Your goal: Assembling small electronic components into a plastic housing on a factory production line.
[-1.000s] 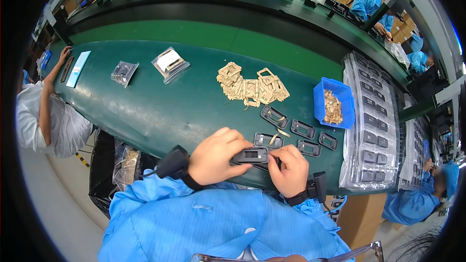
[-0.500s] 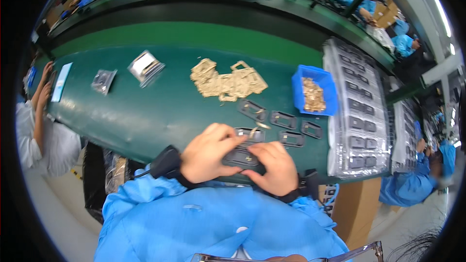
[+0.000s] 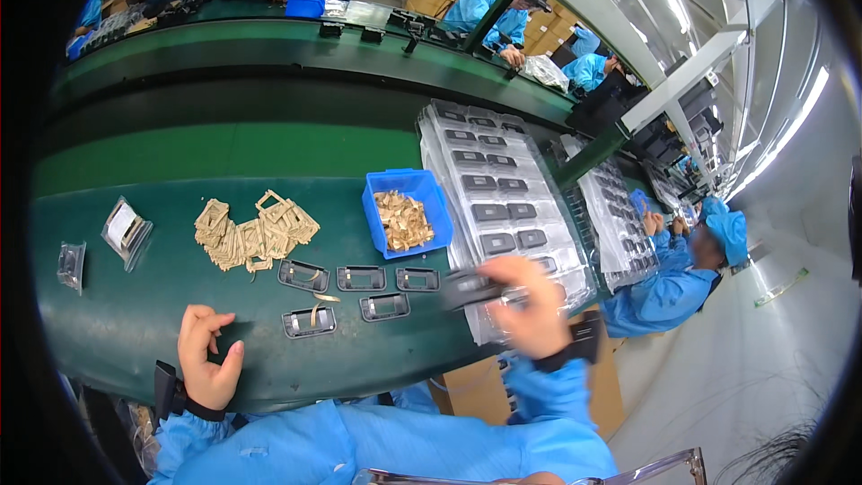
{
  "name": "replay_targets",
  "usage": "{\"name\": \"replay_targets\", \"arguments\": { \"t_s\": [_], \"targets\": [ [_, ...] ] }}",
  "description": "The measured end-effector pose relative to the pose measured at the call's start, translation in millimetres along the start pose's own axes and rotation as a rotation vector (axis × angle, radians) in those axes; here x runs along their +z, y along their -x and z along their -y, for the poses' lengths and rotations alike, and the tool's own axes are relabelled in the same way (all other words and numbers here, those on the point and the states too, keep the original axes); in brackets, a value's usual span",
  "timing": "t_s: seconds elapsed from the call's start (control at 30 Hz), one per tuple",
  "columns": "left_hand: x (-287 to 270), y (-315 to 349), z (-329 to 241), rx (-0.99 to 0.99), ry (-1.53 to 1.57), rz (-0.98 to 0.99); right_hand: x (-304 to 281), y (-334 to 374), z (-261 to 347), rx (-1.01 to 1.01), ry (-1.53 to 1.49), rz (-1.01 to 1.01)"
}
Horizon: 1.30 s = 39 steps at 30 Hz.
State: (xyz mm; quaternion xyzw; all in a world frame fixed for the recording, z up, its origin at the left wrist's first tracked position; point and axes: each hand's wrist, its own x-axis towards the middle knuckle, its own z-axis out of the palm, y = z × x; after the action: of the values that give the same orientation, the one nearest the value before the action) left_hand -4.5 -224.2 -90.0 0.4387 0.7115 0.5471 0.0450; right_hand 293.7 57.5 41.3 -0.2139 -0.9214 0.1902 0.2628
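Observation:
My right hand (image 3: 530, 301) pinches a dark plastic housing (image 3: 469, 288), smeared by motion, over the near left part of the clear plastic tray (image 3: 567, 262). In that tray lie rows of similar dark housings (image 3: 490, 212). My left hand (image 3: 208, 359) rests on the green table, holding nothing, its thumb and fingers apart. Several dark grey plastic frames (image 3: 362, 278) lie on the table between my hands. Thin tan strips (image 3: 325, 298) lie on and beside the nearest left frame (image 3: 310, 322).
Beyond the frames stand a blue bin (image 3: 409, 181) of small tan scraps and a heap of flat tan frame-shaped pieces (image 3: 256, 232). Two clear bags (image 3: 127, 228) lie at left. A green post (image 3: 593, 155) rises beyond the tray. Co-workers in blue sit opposite and at right.
My hands have parted. The right has carried the dark housing from between them rightward to the tray; the left has let go and lies on the table. The view has swung right.

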Motion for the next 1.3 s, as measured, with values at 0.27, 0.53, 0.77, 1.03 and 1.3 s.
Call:
{"name": "replay_targets", "arguments": {
  "t_s": [0.27,0.53,0.77,1.03,1.3],
  "targets": [
    [11,-19,-5,-0.09,0.005,0.187,-174,-82,-186,0.212,0.583,0.025],
    [14,-26,0,0.022,-0.09,0.196,-68,-197,-319,0.247,0.643,0.041],
    [16,-31,1,0.018,-0.148,0.23,-54,-214,-369,0.398,0.546,0.036],
    [13,-33,6,0.028,-0.162,0.239,-83,-186,-353,0.455,0.481,0.21],
    [9,-27,-1,0.093,-0.162,0.212,-64,-160,-344,0.322,0.699,0.143]
  ]
}}
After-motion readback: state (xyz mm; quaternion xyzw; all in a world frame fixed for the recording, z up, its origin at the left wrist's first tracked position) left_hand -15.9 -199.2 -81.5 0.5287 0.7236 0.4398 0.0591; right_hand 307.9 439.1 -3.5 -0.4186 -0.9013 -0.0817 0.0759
